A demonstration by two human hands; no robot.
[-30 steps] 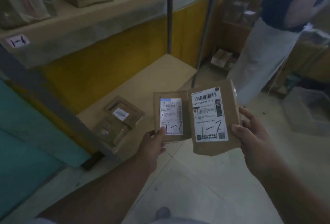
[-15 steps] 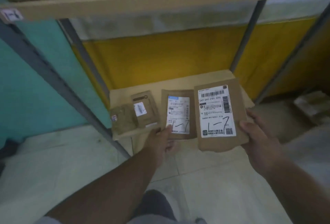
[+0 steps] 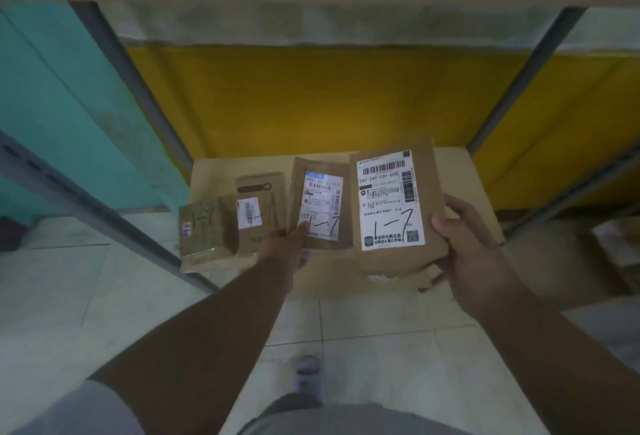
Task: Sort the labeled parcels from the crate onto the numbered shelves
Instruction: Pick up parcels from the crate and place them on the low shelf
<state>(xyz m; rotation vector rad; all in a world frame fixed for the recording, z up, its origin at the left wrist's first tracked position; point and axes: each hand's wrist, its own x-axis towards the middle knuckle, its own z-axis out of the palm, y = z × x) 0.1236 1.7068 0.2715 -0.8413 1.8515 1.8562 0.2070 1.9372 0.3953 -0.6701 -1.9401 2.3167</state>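
Nearest the camera, the left hand pinches the lower left corner of a small brown parcel, thumb lying on its white label, which is hand-marked 1-7. The right hand grips the right edge of a larger brown parcel, thumb on the front face and fingers curled behind; its label carries the same 1-7. Both parcels are held in the air just over the front edge of the bottom shelf, side by side and overlapping a little where they meet.

The left grip looks the weaker one. A corner pinch gives little hold on the small parcel, so a quick reach inward could let it swing or slip and land on the floor tiles instead of the board.

Further in, two packets already lie near the front left corner of the shelf: a taped packet scrawled 1-7, hanging slightly over the front edge, and a labelled packet partly behind it. The left hand sits just beside them, so sliding the small parcel in could nudge the overhanging packet off the front edge.

No number tag for this shelf is visible, so the match to 1-7 rests on that scrawl alone. The crate is out of view.
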